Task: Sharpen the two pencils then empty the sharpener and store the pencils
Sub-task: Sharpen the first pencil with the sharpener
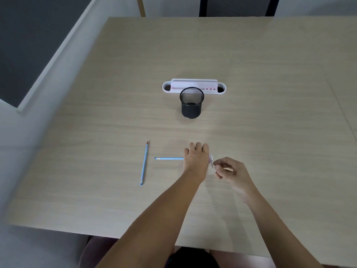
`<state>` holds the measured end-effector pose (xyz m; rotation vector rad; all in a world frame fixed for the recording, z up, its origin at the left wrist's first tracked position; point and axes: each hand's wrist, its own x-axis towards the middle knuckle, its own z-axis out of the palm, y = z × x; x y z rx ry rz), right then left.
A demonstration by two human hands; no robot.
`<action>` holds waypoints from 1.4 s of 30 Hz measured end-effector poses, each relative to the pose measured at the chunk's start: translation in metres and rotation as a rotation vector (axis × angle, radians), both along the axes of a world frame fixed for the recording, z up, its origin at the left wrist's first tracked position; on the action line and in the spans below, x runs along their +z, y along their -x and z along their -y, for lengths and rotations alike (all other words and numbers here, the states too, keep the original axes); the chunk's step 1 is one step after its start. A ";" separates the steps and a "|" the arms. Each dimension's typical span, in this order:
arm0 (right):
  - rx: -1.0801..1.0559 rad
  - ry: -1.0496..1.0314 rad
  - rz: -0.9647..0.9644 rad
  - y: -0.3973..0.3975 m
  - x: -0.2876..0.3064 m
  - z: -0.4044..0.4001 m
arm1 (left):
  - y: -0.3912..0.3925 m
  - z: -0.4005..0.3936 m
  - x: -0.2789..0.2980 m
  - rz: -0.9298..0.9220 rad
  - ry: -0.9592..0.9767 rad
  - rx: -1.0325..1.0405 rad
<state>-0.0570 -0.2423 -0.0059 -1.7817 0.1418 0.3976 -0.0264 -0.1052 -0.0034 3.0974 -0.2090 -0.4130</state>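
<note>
My left hand (196,158) is closed around a light blue pencil (169,158) that lies level, its eraser end sticking out to the left. Just right of that hand sits a small pale pink sharpener (211,161), pinched by the fingers of my right hand (229,171). The pencil's tip is hidden behind my left hand, so whether it is inside the sharpener I cannot tell. A second blue pencil (144,163) lies on the wooden table (270,122) to the left, red tip pointing away from me.
A black mesh pencil cup (191,105) stands upright in the middle of the table. Directly behind it is a white and pink desk organiser (194,85) with slots. A dark chair (239,6) is at the far edge.
</note>
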 end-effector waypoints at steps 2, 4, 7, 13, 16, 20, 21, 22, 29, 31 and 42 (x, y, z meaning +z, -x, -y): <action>-0.038 0.012 0.065 0.001 -0.004 0.000 | -0.001 0.000 -0.001 0.005 0.002 0.004; -0.106 0.031 0.109 -0.001 -0.009 -0.004 | 0.000 0.002 -0.002 0.004 -0.001 0.011; -0.212 0.028 0.200 -0.011 -0.008 -0.014 | 0.001 0.003 -0.006 0.017 0.000 0.020; -0.248 0.199 0.052 -0.072 -0.042 -0.027 | -0.001 0.002 -0.010 0.028 0.019 0.027; -0.258 0.277 0.051 -0.061 -0.057 -0.026 | -0.001 0.002 -0.004 0.001 0.004 0.029; -0.136 0.389 0.031 -0.044 -0.058 -0.026 | -0.002 0.002 -0.007 0.019 -0.028 -0.008; -0.103 0.425 0.038 -0.037 -0.058 -0.025 | -0.003 0.002 -0.007 0.025 -0.043 0.004; -0.074 0.471 0.049 -0.028 -0.058 -0.025 | -0.004 0.002 -0.007 0.026 -0.050 0.012; 0.077 0.300 0.051 0.001 -0.016 -0.009 | -0.001 0.001 -0.008 0.017 -0.012 -0.004; 0.007 0.342 0.115 -0.025 -0.009 -0.013 | -0.002 0.001 -0.011 0.016 0.009 0.003; -0.103 0.381 -0.119 -0.002 -0.037 -0.030 | -0.004 0.001 -0.014 0.006 -0.009 0.018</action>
